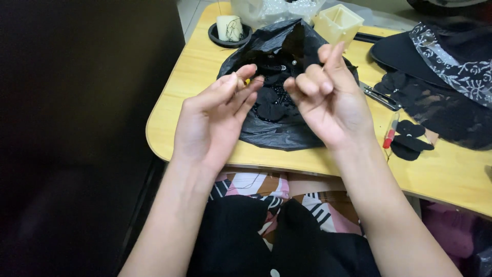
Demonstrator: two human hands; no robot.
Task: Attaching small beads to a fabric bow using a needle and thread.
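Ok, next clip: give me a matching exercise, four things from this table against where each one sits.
Things:
1. black plastic bag
2. cream square container
3. red-capped pen
4. round black dish with a pale spool

Places:
A. far edge of the table, right of the bag's top
B. far left corner of the table
C. middle of the table, behind both hands
D. right of the right hand, beside black fabric pieces

Pairs: 1-C, 2-A, 3-D, 4-B

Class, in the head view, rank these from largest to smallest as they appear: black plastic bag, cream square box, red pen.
1. Black plastic bag
2. Cream square box
3. Red pen
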